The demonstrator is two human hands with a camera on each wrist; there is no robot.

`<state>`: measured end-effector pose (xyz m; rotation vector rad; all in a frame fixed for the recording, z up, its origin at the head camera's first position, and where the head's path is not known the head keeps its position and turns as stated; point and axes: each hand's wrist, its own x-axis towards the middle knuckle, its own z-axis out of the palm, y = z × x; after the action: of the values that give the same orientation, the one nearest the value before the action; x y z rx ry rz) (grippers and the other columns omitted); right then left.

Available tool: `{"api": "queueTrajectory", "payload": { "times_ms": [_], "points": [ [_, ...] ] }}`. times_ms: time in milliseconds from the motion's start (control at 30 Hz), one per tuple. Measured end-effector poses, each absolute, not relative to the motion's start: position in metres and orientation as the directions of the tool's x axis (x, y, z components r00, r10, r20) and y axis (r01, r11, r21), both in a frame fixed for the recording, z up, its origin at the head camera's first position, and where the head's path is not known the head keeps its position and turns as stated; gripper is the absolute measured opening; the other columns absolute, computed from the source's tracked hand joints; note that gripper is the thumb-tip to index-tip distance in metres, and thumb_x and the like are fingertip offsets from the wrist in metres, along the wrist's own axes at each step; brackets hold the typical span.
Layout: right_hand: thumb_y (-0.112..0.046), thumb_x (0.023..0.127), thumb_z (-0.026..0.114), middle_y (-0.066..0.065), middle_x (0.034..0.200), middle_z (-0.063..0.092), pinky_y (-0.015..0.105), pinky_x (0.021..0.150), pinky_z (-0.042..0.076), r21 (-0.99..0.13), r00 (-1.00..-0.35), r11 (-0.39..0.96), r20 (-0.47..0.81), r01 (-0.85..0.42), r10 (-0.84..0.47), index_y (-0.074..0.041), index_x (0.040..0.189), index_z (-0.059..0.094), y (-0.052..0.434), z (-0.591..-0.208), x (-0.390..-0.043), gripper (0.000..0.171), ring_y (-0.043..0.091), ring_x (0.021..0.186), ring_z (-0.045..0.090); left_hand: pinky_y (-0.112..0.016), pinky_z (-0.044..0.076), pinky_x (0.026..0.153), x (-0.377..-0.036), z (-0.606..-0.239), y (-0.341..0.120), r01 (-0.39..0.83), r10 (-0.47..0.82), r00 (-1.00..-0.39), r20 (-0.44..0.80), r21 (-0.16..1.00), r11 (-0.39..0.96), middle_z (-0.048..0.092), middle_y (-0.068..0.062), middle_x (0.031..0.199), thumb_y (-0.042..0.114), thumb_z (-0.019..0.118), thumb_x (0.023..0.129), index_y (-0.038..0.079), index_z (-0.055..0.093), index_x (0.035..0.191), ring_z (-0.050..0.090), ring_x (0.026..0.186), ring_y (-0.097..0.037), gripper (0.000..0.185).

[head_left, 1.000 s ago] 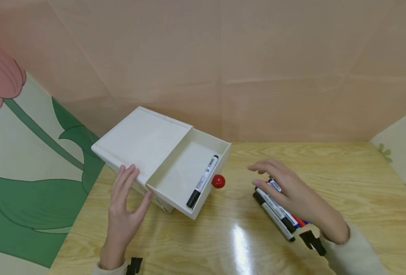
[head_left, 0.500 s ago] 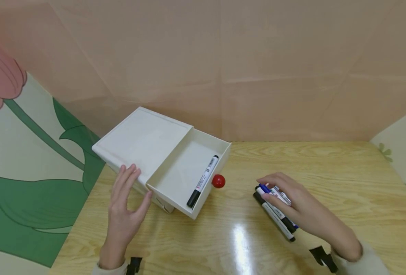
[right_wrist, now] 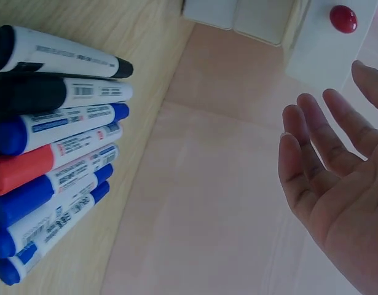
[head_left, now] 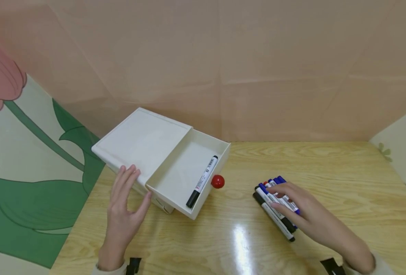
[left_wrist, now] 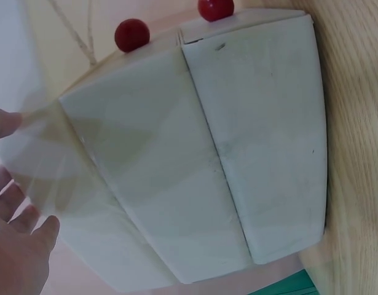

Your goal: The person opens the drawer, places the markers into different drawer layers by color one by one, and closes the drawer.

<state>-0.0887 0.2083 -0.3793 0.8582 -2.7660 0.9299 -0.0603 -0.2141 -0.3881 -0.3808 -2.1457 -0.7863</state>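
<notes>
Several whiteboard markers with blue, red and black caps (head_left: 275,202) lay side by side on the pale wooden tabletop (head_left: 326,172), and the right hand (head_left: 302,208) rested over them, fingers straight and relaxed, gripping none. One black-capped white marker (head_left: 203,180) lay inside the pulled-out drawer (head_left: 175,179) of the cream plastic storage box (head_left: 141,139), beside its round red knob (head_left: 218,181). Against the box's near side, the left hand (head_left: 124,206) pressed with fingers spread.

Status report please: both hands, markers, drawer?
Left hand open, touching drawer box. Right hand open over the loose markers, none gripped. One black marker in the open drawer. Nothing blocking.
</notes>
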Motion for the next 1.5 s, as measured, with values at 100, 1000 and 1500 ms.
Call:
{"api": "queueTrajectory", "payload": {
  "times_ms": [100, 1000, 1500],
  "points": [
    [-0.018, 0.096, 0.065, -0.008, 0.123, 0.065, 0.027, 0.083, 0.06, -0.528, -0.844, 0.664, 0.254, -0.53, -0.472, -0.022, 0.125, 0.061, 0.21, -0.382, -0.086, 0.029, 0.006, 0.106, 0.061, -0.032, 0.025, 0.127, -0.06, -0.387, -0.214, 0.503, 0.014, -0.632, 0.775, 0.396, 0.768, 0.054, -0.023, 0.142, 0.036, 0.06, 0.096, -0.002, 0.057, 0.136, 0.036, 0.145, -0.035, 0.055],
    [-0.016, 0.093, 0.069, -0.009, 0.116, 0.068, 0.012, 0.084, 0.052, -0.531, -0.864, 0.685, 0.246, -0.499, -0.439, -0.024, 0.119, 0.064, 0.231, -0.412, -0.077, 0.028, 0.003, 0.105, 0.061, -0.032, 0.031, 0.123, -0.056, -0.384, -0.215, 0.552, 0.06, -0.589, 0.806, 0.348, 0.758, 0.058, -0.026, 0.136, 0.034, 0.059, 0.099, -0.008, 0.059, 0.13, 0.041, 0.142, -0.033, 0.053],
    [-0.015, 0.092, 0.07, -0.003, 0.116, 0.069, 0.019, 0.07, 0.055, -0.56, -0.873, 0.674, 0.235, -0.482, -0.428, -0.017, 0.119, 0.065, 0.237, -0.43, -0.069, 0.027, 0.001, 0.096, 0.06, -0.034, 0.032, 0.124, -0.058, -0.382, -0.219, 0.581, 0.073, -0.581, 0.81, 0.35, 0.735, 0.061, -0.026, 0.131, 0.035, 0.061, 0.097, -0.008, 0.063, 0.125, 0.044, 0.14, -0.032, 0.051]
  ]
}}
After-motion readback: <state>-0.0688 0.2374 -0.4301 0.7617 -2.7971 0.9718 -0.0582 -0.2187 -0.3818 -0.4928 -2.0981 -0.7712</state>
